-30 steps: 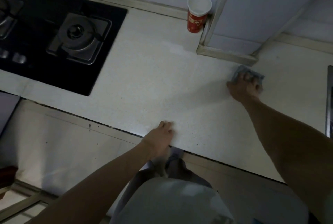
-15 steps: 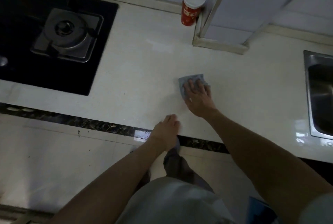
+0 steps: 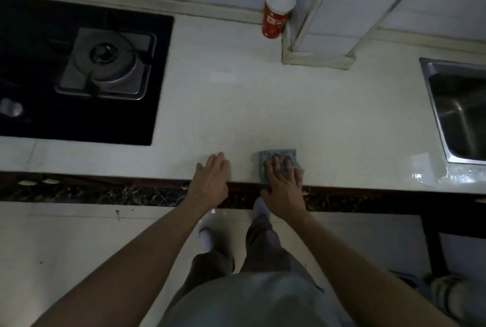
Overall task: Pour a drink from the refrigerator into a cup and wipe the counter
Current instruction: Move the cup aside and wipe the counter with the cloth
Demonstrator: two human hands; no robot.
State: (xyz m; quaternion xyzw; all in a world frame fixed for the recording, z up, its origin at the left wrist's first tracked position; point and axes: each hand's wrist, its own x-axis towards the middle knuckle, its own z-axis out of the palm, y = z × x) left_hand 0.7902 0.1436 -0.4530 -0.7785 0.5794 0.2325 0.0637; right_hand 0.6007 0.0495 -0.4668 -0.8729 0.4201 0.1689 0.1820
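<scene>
Wide pale stone counter (image 3: 263, 106) fills the view, and wiping it is the step in hand. On its left is the black glass gas hob (image 3: 39, 64) with a steel burner; at far right, the steel sink (image 3: 434, 108), with wet shine on the counter's front corner beside it.

Left hand (image 3: 211, 177) lies flat near the front edge, fingers straight, holding nothing, likely bracing. Right hand (image 3: 282, 184) is just beside it, also flat, fingers spread.

Well back, against the wall by the tiled pillar, stands the red paper cup with a white inside (image 3: 274, 15); whether there's drink in it, I can't tell.

Smallest of all is the folded grey-blue cloth (image 3: 278, 155), pressed to the counter at the very front edge under those right fingers.

To do this well, I'd say: hold the palm pressure even, sweep in overlapping strokes, head for that wet patch by the sink, and go gently around the cup so it doesn't tip. Watch that the cloth doesn't slip off the lip.
</scene>
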